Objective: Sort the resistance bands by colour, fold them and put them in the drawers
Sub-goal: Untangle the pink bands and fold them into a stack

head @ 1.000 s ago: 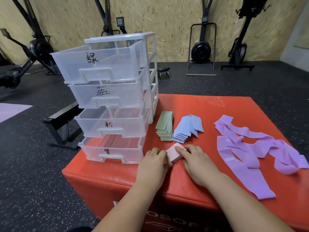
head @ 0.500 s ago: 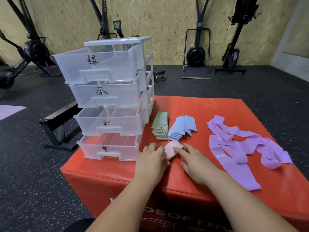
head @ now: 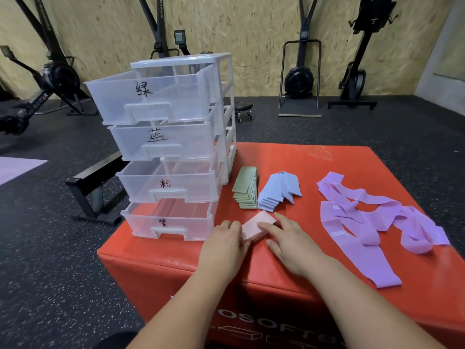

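A folded stack of pink bands (head: 254, 226) lies on the red box (head: 289, 162) near its front left. My left hand (head: 224, 244) grips the stack's left end. My right hand (head: 289, 240) presses flat fingers on its right side. Behind it sit a folded green stack (head: 246, 187) and a folded blue stack (head: 276, 191). Unfolded purple bands (head: 377, 220) sprawl across the right of the box. A clear four-drawer unit (head: 166, 147) stands at the left, all drawers pulled out and hand-labelled.
The red box's front edge runs just below my wrists. A black bench frame (head: 95, 187) stands on the rubber floor to the left. Exercise machines (head: 302, 79) line the chipboard back wall. A purple mat (head: 15, 167) lies far left.
My hands and the pink stack stay in nearly the same place; the fingers have shifted slightly on the stack. The camera view has tilted up a little.
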A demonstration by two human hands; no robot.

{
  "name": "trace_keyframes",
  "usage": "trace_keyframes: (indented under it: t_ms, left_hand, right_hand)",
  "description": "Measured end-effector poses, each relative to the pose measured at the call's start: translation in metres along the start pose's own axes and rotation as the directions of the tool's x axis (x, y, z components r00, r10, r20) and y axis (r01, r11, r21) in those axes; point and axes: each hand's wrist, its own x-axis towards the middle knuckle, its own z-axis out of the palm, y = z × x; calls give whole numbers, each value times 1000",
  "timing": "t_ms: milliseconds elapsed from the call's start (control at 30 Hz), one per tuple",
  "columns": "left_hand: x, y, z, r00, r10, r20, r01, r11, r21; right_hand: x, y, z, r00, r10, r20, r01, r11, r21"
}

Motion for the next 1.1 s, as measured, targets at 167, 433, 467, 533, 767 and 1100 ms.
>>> trace_keyframes:
  t_ms: [167, 433, 467, 533, 767, 1100]
  left_hand:
    - [-9, -9, -3, 1000, -3, 21, 2, 998, 66]
    - [-16, -14, -8, 994, 111, 20, -113, 967, 229]
    - [-13, -14, -5, 990, 134, 31, -138, 964, 227]
    - [-11, -14, -3, 989, 135, 58, -145, 963, 228]
    - [-8, -15, -9, 990, 65, 124, -89, 977, 195]
    - [-2, -10, -4, 999, 39, 31, -42, 990, 136]
  right_hand:
    - [3, -9, 5, 998, -49, -43, 50, 998, 30]
    - [-6, -27, 8, 991, -109, -73, 105, 993, -54]
    - [-7, -28, 8, 991, -116, -69, 111, 992, -65]
    - [-8, -26, 8, 990, -131, -56, 128, 991, -50]
    - [10, -24, 1, 974, 122, -191, -45, 930, 364]
    - [44, -48, -10, 909, 362, -207, -112, 689, 716]
